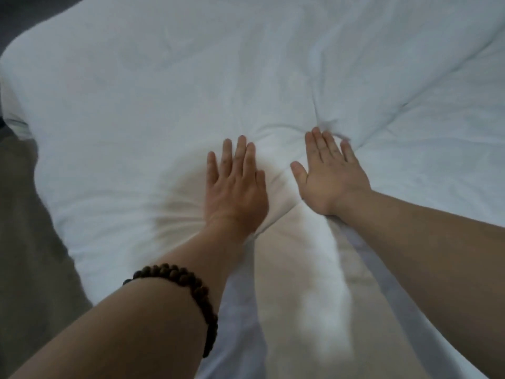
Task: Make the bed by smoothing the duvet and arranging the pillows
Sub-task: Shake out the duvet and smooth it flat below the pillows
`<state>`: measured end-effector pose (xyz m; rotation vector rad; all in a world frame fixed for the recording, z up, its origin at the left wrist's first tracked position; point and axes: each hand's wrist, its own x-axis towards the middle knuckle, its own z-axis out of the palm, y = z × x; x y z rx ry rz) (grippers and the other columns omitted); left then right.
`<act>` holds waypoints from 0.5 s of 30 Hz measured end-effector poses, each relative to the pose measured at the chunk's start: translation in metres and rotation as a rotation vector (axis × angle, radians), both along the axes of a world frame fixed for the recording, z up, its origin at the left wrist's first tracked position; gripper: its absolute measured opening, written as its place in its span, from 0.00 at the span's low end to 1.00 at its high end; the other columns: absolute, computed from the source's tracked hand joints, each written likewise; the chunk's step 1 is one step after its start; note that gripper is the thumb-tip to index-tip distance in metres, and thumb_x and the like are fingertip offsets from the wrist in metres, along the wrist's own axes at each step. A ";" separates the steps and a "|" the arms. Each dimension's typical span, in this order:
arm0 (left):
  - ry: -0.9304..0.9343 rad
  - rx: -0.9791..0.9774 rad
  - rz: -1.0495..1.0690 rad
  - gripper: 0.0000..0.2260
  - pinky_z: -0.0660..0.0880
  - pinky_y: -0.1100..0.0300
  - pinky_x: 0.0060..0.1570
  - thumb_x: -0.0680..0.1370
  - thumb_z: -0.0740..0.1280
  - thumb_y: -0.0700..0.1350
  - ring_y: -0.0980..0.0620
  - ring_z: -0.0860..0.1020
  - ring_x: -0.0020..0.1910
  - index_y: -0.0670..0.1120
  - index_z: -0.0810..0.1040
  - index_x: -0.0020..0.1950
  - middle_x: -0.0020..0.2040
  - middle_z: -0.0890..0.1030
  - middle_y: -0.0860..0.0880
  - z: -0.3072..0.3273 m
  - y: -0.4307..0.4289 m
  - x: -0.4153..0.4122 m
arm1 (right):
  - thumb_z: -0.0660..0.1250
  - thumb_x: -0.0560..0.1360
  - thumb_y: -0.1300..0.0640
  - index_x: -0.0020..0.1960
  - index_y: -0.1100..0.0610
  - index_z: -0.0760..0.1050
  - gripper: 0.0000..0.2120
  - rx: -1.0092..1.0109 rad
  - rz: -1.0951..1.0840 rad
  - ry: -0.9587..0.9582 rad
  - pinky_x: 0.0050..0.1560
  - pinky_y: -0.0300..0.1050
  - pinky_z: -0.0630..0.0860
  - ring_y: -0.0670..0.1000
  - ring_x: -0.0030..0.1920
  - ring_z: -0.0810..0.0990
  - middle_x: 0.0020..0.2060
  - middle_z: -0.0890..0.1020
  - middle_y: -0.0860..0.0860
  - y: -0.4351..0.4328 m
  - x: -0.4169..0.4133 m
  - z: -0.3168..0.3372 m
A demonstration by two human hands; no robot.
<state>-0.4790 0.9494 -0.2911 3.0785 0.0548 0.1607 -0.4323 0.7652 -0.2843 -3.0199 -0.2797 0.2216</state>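
My left hand (pixel 236 187) and right hand (pixel 330 176) press flat, fingers straight, on the soft white padded duvet (pixel 164 91); light and floppy, I think, so better push with palms

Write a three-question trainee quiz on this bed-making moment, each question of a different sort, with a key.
1. True or false: the left hand is curled into a fist.
2. Which arm wears the bead bracelet? A: left. B: right.
3. Fill in: the right hand lies flat, fingers straight, on the white ____.
Key: 1 false; 2 A; 3 duvet.
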 end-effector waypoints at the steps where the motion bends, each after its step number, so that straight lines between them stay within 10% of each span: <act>1: 0.004 -0.001 0.005 0.27 0.43 0.43 0.78 0.83 0.45 0.53 0.48 0.45 0.81 0.47 0.51 0.82 0.82 0.50 0.52 -0.001 0.001 0.001 | 0.37 0.81 0.37 0.81 0.56 0.38 0.35 -0.001 -0.010 -0.004 0.79 0.53 0.37 0.47 0.80 0.37 0.81 0.40 0.49 0.001 0.001 -0.001; 15: 0.049 0.044 0.028 0.29 0.40 0.43 0.78 0.82 0.42 0.57 0.50 0.40 0.81 0.48 0.44 0.83 0.82 0.43 0.53 -0.007 0.001 0.014 | 0.35 0.80 0.38 0.81 0.56 0.35 0.35 0.004 -0.057 -0.008 0.78 0.54 0.35 0.46 0.79 0.33 0.80 0.36 0.49 0.006 0.001 -0.013</act>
